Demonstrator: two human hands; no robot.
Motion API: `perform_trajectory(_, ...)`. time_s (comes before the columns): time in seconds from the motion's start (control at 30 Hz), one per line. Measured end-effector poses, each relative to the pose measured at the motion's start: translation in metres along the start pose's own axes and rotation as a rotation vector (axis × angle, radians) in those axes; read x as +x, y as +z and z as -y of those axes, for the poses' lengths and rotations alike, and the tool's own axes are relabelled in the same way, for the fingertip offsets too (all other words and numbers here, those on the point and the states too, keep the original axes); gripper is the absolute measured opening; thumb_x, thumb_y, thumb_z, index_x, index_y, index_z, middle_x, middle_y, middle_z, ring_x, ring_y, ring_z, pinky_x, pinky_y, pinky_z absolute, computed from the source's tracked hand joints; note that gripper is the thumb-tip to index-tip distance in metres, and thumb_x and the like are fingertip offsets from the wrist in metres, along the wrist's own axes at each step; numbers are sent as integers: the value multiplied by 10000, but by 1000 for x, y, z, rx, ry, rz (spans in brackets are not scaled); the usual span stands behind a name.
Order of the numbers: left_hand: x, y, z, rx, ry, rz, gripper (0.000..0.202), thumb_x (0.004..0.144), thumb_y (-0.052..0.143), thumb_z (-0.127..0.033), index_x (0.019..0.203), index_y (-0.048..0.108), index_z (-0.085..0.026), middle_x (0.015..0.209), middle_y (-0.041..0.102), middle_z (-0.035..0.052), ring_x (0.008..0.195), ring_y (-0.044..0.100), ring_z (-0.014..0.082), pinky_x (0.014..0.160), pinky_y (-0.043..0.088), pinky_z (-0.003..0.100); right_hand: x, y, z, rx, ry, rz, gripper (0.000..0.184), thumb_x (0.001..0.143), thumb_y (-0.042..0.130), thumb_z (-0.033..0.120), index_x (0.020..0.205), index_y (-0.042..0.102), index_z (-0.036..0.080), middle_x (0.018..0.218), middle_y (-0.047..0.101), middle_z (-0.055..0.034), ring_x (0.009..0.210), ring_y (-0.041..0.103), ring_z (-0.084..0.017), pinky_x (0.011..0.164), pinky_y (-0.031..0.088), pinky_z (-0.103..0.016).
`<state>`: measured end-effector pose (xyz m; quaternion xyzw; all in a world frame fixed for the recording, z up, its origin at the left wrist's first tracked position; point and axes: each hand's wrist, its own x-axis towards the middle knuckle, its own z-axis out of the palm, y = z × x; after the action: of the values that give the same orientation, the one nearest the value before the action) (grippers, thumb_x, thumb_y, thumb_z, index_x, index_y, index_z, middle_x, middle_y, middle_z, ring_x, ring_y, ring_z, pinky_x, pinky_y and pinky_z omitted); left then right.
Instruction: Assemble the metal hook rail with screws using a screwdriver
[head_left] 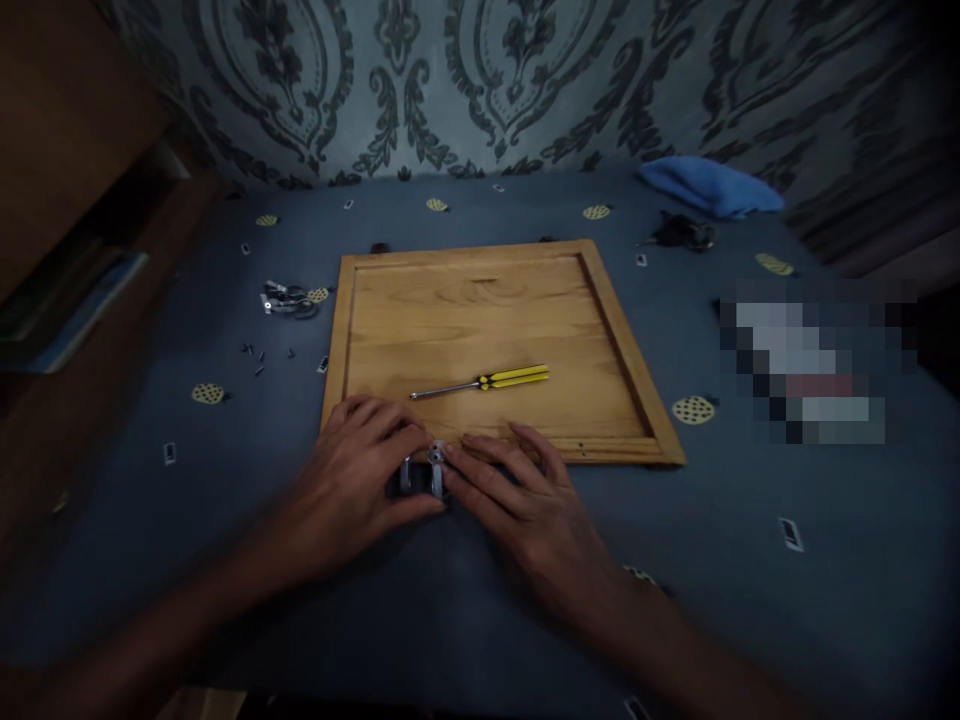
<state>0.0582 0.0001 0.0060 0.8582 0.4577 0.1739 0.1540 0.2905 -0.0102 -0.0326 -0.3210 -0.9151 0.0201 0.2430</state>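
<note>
A metal cabinet hinge [436,460] sits at the near edge of a framed wooden panel [465,320], which lies flat. My left hand [360,480] grips the hinge from the left, its thumb in front and its fingers over the panel's edge. From the other side, my right hand [525,500] touches the hinge with its fingertips; the fingers are stretched and spread along the frame. A screwdriver [514,377] with a yellow and black handle rests on the panel beyond my hands. Part of the hinge is hidden by my fingers.
Left of the panel lie another metal hinge [289,300] and several small screws [260,356]. On the right are a dark object [682,232], a blue cloth [711,185] and a pixelated item [802,360]. A patterned blue sheet [225,500] covers the surface; a patterned wall stands behind.
</note>
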Motion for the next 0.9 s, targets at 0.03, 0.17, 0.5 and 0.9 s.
perform_trajectory(0.03, 0, 0, 0, 1, -2, 3, 313, 861, 844, -386, 1057, 685, -202, 1101, 721, 66, 1028, 631, 279, 929, 468, 456, 0, 1, 0, -4, 2, 10, 274, 1061, 555, 190, 1280, 717, 219, 1300, 773, -35, 1211, 630, -224, 1169, 356, -484)
perform_trajectory(0.17, 1, -1, 1, -6, -20, 29, 314, 859, 838, -406, 1057, 680, -220, 1095, 723, 51, 1027, 641, 271, 946, 476, 451, -2, 3, 0, -7, -6, 6, 280, 1048, 574, 179, 1287, 714, 223, 1302, 771, -39, 1220, 624, -227, 1171, 360, -498)
perform_trajectory(0.5, 0, -36, 31, -334, -272, -125, 240, 937, 661, -417, 1061, 724, -222, 1069, 747, 68, 1007, 706, 262, 864, 557, 398, -2, 8, -2, -8, -31, -63, 344, 1020, 527, 89, 1274, 714, 225, 1279, 783, -31, 1208, 636, -222, 1145, 379, -496)
perform_trajectory(0.9, -12, -38, 86, -252, -447, -375, 278, 915, 608, -446, 989, 747, -217, 999, 774, 60, 882, 703, 250, 803, 529, 377, -3, 10, -3, -7, -30, -68, 405, 946, 584, 36, 1284, 720, 212, 1300, 776, -34, 1209, 644, -232, 1134, 399, -506)
